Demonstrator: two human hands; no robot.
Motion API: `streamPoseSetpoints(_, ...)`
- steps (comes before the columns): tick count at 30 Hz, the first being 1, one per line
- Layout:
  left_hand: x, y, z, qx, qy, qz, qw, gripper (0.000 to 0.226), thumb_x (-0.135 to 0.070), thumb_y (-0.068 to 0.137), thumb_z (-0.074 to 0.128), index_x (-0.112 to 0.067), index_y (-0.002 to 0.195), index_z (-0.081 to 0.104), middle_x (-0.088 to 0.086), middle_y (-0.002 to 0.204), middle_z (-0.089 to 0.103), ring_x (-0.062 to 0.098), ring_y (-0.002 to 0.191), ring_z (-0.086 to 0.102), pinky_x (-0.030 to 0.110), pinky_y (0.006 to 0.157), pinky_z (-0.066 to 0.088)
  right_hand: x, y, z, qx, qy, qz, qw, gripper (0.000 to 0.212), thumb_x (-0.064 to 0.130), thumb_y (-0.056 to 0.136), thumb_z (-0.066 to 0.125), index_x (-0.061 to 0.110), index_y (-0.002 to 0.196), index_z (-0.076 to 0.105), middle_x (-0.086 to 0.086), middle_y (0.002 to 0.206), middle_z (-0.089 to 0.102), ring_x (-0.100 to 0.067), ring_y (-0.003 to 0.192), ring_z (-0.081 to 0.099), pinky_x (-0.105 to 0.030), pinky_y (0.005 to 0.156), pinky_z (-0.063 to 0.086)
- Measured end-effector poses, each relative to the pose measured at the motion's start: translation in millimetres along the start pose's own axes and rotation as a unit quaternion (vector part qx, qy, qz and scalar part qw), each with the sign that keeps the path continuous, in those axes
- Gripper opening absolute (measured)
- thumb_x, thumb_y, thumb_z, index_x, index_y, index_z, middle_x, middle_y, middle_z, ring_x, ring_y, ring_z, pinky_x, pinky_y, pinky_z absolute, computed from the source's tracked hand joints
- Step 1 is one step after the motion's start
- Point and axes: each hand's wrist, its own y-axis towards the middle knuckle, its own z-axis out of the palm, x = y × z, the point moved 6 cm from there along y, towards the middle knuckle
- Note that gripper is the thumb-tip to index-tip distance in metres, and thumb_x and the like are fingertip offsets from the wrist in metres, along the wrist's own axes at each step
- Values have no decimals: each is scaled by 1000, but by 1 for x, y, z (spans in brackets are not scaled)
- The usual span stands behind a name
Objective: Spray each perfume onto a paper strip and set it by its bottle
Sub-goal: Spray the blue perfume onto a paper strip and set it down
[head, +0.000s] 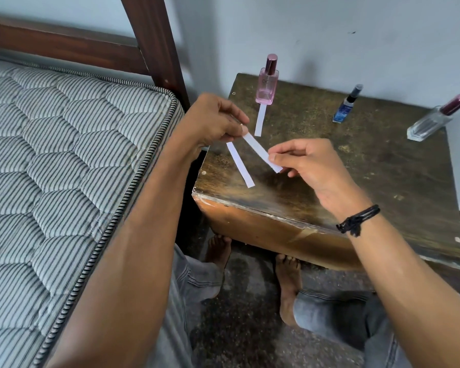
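Three perfume bottles stand on the worn wooden table: a pink bottle at the back left, a small blue bottle in the middle, a clear bottle with a maroon cap at the right. One white paper strip lies in front of the pink bottle. My left hand pinches two strips: one strip hangs down, the other strip stretches to my right hand, which pinches its far end.
A striped mattress and dark wooden bed frame sit close on the left of the table. A white wall stands behind. My bare feet and jeans are below the table's front edge.
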Motion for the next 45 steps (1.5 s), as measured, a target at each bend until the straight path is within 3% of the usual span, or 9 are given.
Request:
streamPoseSetpoints(4,-5,6,21,-10,39,21,999,19,6,77,83,2,94,75,4,70,72,3,63,70,16,65,57,-6,-1,-26,-21,-25,-3,999,12,5,86,79,14,94,80,-5,83,79,-10,67,69,-17,58,51)
streamPoseSetpoints(8,-10,13,43,-17,92,45,995,15,-4,76,86,-9,89,78,5,78,76,9,71,72,26,75,61,-14,-4,-43,-23,-78,-3,997,12,3,86,79,13,93,78,-5,79,78,-9,66,69,-18,60,52)
streamPoseSetpoints(13,-12,17,68,-6,146,45,988,15,-9,78,83,-22,82,79,-3,78,76,13,79,75,38,88,62,-26,-7,-57,-42,-187,-7,981,10,12,87,80,21,91,76,5,74,77,-8,69,73,-35,76,59)
streamPoseSetpoints(15,-15,16,76,-6,176,46,983,16,-11,80,82,-26,80,77,-7,77,75,8,76,71,34,88,61,-27,-8,-64,-48,-206,-8,977,9,16,87,80,24,88,76,7,74,77,-9,70,73,-36,78,60)
streamPoseSetpoints(25,-20,14,88,-11,230,50,972,18,-11,82,81,-28,82,75,-6,82,75,10,83,72,34,90,59,-29,-12,-98,-94,-243,-12,965,7,25,92,76,26,85,75,8,79,75,-6,72,71,-24,68,47)
streamPoseSetpoints(29,-19,14,90,-23,243,48,969,13,-11,84,78,-23,89,78,-5,84,75,11,86,70,30,87,57,-26,-10,-98,-100,-252,-12,962,8,31,93,74,27,86,75,7,80,75,-10,79,71,-26,72,48)
streamPoseSetpoints(33,-19,12,95,-26,267,54,962,12,-13,85,77,-23,92,78,-7,83,72,11,85,68,29,87,54,-24,-5,-98,-116,-242,-14,963,11,38,93,73,29,86,74,6,89,75,-16,86,72,-39,86,57)
streamPoseSetpoints(40,-19,9,98,-23,283,73,956,11,-15,87,76,-19,97,77,-6,88,68,12,84,60,23,80,42,-9,7,-115,-235,-131,-14,963,7,35,89,76,33,85,70,10,93,74,-16,91,72,-48,91,59)
streamPoseSetpoints(45,-21,8,96,-21,297,86,951,14,-16,87,76,-19,100,76,-6,98,71,11,89,57,26,83,41,-9,23,-116,-280,-18,-3,960,29,27,85,81,30,108,64,7,107,67,-14,100,67,-47,94,58)
